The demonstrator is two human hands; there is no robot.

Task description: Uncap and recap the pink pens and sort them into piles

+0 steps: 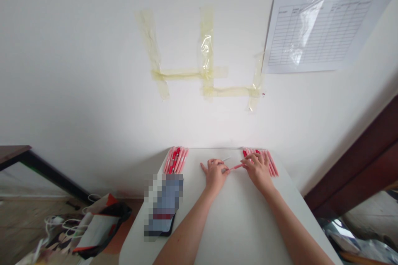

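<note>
Pink plastic shows between the two hands: a slender pen [238, 166] lies aslant just above the far part of the white table [239, 219], its thicker end toward the right and its narrow end toward the left. The right hand [257, 169] grips that thicker end between thumb and fingertips, while the left hand [217, 172] pinches about the narrow tip, its thumb and forefinger closed together there; a small greyish bit at these fingers is too tiny to identify. Just beyond the left fingers is a thin pale stick [226, 159], and whether they touch it I cannot tell. Beside the right hand, partly hidden by it, a row of pink and red pens [273, 165] lies at the table's far right corner; a matching bunch of pens [176, 160] lies at the far left corner, well apart from the left hand. Nearer along the left edge rests a smartphone [164, 209], its screen blurred into blocks. Yellowish tape strips [207, 45] cross the white wall [93, 70], with a printed table sheet [320, 33] taped up to their right
</note>
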